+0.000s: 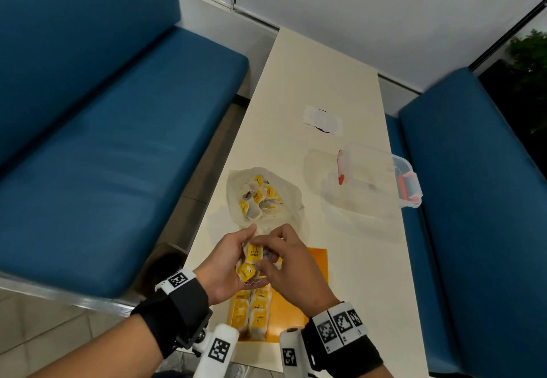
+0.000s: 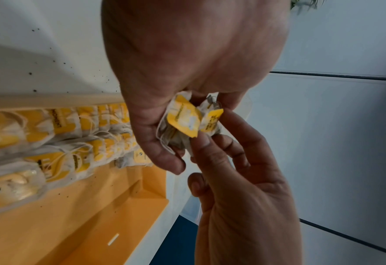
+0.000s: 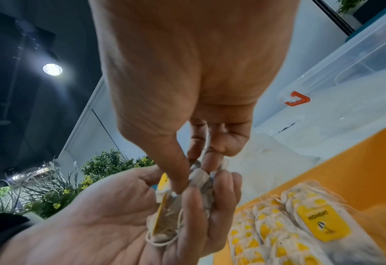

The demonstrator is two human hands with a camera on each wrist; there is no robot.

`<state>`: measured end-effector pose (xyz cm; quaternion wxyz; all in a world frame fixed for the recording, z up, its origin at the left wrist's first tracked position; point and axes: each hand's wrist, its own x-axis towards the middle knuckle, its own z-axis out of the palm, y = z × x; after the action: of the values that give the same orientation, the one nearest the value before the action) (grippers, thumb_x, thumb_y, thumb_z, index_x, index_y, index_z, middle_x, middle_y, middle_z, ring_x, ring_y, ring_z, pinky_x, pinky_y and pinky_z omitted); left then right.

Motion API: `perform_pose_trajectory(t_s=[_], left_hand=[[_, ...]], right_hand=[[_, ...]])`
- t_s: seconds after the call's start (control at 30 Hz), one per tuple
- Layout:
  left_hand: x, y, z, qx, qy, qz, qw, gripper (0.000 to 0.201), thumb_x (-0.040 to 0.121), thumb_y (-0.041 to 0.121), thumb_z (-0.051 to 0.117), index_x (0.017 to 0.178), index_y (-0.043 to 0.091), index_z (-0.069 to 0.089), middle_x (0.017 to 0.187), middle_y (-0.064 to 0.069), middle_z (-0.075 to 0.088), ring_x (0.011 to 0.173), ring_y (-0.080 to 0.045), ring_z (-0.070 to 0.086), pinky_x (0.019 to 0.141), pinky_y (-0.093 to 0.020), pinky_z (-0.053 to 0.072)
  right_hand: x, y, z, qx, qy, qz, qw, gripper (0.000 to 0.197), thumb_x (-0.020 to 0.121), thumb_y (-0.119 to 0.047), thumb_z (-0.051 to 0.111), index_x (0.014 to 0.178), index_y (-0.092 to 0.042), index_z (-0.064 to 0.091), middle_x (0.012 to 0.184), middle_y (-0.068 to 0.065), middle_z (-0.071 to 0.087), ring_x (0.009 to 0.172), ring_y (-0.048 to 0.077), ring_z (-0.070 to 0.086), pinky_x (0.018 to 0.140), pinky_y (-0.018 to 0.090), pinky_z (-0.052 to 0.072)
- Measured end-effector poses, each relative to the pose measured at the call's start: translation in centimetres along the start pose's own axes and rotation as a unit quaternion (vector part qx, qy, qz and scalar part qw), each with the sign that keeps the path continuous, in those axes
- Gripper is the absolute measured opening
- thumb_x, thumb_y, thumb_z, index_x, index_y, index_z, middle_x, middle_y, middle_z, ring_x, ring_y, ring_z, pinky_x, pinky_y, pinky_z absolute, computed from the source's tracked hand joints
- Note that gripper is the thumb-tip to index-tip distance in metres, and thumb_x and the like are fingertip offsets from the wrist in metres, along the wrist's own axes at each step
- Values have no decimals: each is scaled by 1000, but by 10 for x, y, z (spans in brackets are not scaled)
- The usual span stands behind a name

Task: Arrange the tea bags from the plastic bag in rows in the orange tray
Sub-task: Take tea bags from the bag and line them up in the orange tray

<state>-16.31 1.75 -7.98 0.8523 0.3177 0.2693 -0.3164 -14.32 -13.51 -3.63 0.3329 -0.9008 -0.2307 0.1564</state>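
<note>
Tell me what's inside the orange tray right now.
Two rows of tea bags lie along the left side of the orange tray; the right side is bare. The left hand and right hand, holding more bags, hide the far end.

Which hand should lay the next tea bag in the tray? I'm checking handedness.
Right hand: its fingers already pinch a bag from the bunch cupped by the left hand, above the tray.
</note>
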Motion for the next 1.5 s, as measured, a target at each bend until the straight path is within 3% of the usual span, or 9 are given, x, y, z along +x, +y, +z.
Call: perform_pose_trajectory(t_s=[0.13, 0.37, 0.57, 0.77, 1.0, 1.17, 1.3, 1.37, 1.5], left_hand=[[1, 0, 1, 6, 11, 1, 1000, 54, 102, 53, 44, 126, 13, 72, 107, -14, 72, 94, -27, 71, 86, -42, 54], [3, -1, 1, -8, 22, 4, 1000, 50, 101, 50, 49, 121, 12, 72, 101, -13, 72, 85, -25, 71, 85, -41, 54], [2, 0, 1, -10, 35, 8, 999, 43, 101, 48, 48, 115, 15, 71, 98, -11, 74, 80, -24, 74, 81, -38, 53], [0, 2, 1, -12, 41, 7, 999, 49, 102, 48, 46, 121, 9, 69, 101, -15, 73, 86, -29, 71, 75, -37, 56], [2, 2, 0, -9, 38, 8, 999, 55, 103, 49, 45, 118, 3, 71, 101, -15, 70, 85, -27, 70, 71, -35, 58], [2, 2, 0, 0, 49, 7, 999, 53, 103, 49, 45, 115, 4, 71, 98, -15, 72, 81, -26, 72, 71, -35, 60], [2, 3, 0, 2, 50, 6, 999, 54, 103, 49, 45, 117, 4, 71, 98, -15, 72, 81, -25, 72, 70, -34, 60], [1, 3, 0, 0, 51, 5, 999, 53, 103, 49, 46, 120, 4, 70, 101, -15, 72, 83, -26, 72, 72, -36, 60], [1, 2, 0, -2, 52, 6, 999, 52, 103, 48, 47, 121, 5, 69, 103, -14, 73, 85, -26, 72, 75, -37, 59]], right_hand=[[-2, -4, 1, -17, -10, -7, 1000, 41, 86, -23, 70, 124, -36, 63, 103, -14, 41, 87, 3, 56, 79, 23, 53], [0, 2, 4, 29, 71, -14, 997, 22, 91, -16, 66, 109, -24, 76, 87, -10, 56, 83, 2, 60, 72, 8, 44], [0, 4, 3, 170, 100, 54, 979, 23, 90, -9, 65, 96, -27, 77, 90, -8, 76, 83, 11, 73, 74, 32, 61], [1, 11, -13, 124, 152, 53, 979, 18, 85, -8, 74, 90, -24, 79, 87, -6, 65, 82, 10, 64, 72, 12, 48], [-6, 29, -31, 129, 174, 141, 966, 17, 81, -17, 79, 70, -15, 67, 70, -6, 68, 63, 2, 58, 61, 13, 46], [-12, 45, -29, 237, 182, 141, 944, 23, 80, 6, 63, 63, 2, 49, 103, -6, 75, 90, 6, 68, 71, 16, 50], [-16, 57, -25, 319, 180, 131, 921, 16, 71, -7, 55, 63, 0, 43, 112, 0, 75, 110, 16, 67, 91, 41, 52], [-19, 59, -24, 323, 178, 130, 920, 19, 71, -8, 54, 65, 6, 42, 102, 6, 76, 102, 23, 69, 87, 47, 53], [-22, 55, -25, 302, 196, 119, 925, 31, 77, -12, 68, 73, 15, 53, 78, 20, 69, 75, 28, 64, 70, 34, 52]])
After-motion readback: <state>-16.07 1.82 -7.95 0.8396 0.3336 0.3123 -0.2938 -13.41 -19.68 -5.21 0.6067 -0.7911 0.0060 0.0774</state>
